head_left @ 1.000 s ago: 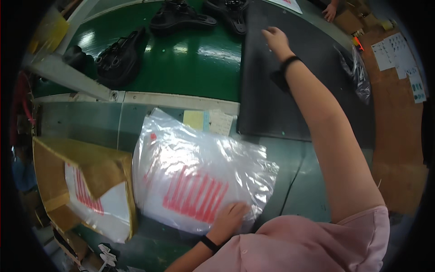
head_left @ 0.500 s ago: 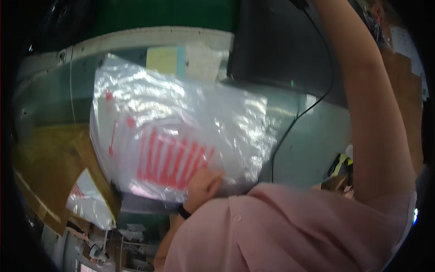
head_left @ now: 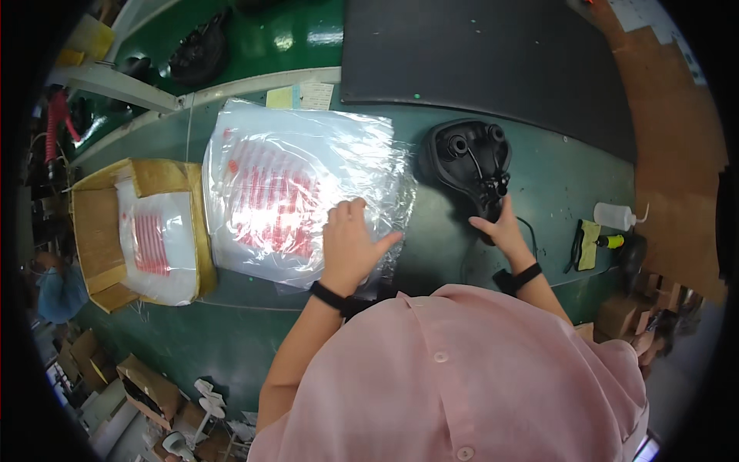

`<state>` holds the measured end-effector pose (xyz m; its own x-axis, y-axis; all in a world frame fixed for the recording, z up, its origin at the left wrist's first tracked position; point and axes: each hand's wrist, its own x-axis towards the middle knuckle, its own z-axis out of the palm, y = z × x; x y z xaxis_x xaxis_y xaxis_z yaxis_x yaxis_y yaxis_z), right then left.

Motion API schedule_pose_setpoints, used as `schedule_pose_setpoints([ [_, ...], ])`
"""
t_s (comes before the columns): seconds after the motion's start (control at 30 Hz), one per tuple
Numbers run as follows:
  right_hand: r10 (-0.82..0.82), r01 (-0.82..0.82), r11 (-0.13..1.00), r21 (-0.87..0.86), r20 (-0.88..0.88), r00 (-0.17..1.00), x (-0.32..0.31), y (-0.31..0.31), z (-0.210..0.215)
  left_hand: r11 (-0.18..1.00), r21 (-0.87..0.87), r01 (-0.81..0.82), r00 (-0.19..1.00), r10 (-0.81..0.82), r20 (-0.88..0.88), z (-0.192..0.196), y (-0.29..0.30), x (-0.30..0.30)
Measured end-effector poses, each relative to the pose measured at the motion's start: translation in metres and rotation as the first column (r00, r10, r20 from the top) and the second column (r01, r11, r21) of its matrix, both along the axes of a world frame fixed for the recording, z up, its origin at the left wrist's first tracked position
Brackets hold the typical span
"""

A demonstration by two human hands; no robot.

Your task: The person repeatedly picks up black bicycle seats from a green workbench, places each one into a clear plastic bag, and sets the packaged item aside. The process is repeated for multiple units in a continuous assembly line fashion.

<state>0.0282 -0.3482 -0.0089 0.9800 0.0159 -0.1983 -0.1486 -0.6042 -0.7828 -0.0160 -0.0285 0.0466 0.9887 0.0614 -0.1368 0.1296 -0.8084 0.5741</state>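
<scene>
A bicycle saddle (head_left: 466, 163) lies underside up on the green bench, its round springs or bumpers and a thin cable showing. Its narrow nose points toward me, and my right hand (head_left: 506, 232) grips that end between thumb and fingers. To the left is a stack of clear plastic bags (head_left: 265, 142) with red printing. My left hand (head_left: 350, 242) rests on the lower right part of this stack, fingers stretched and thumb spread out.
A cardboard box (head_left: 104, 223) with more printed bags stands at the left. Beyond the saddle lies a black mat (head_left: 477, 61). At the right are a white squeeze bottle (head_left: 613, 215) and a yellow-and-black item (head_left: 589, 242). Another saddle (head_left: 202, 50) sits on the far green surface.
My right arm, stretched far to the upper right before, has come back to the bench with the saddle in hand. My left hand stays at the bags, now spread. The view has shifted.
</scene>
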Motion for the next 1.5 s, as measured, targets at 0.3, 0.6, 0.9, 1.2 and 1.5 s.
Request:
schedule_pose_setpoints([
  [0.3, 0.122, 0.34, 0.662, 0.668, -0.544, 0.83, -0.012, 0.016, 0.044, 0.986, -0.078, -0.15, 0.988, 0.153, 0.037, -0.063, 0.018, -0.001],
  [0.6, 0.465, 0.252, 0.348, 0.903, -0.4, 0.79, -0.015, 0.142, 0.046, 0.532, -0.823, -0.199, 0.98, 0.125, -0.156, -0.044, 0.023, -0.012],
  [0.9, 0.265, 0.225, 0.575, 0.787, -0.439, 0.858, 0.002, 0.169, 0.004, 0.258, -0.887, -0.383, 0.894, 0.346, -0.285, -0.03, 0.093, -0.035],
  [1.2, 0.578, 0.309, 0.369, 0.876, -0.477, 0.662, -0.008, 0.163, 0.044, 0.473, -0.8, -0.369, 0.929, 0.188, -0.318, -0.007, 0.067, -0.034],
  [1.5, 0.431, 0.257, 0.425, 0.868, -0.443, 0.786, -0.006, 0.181, 0.042, 0.645, -0.708, -0.287, 0.958, 0.175, -0.229, -0.012, 0.056, -0.035],
])
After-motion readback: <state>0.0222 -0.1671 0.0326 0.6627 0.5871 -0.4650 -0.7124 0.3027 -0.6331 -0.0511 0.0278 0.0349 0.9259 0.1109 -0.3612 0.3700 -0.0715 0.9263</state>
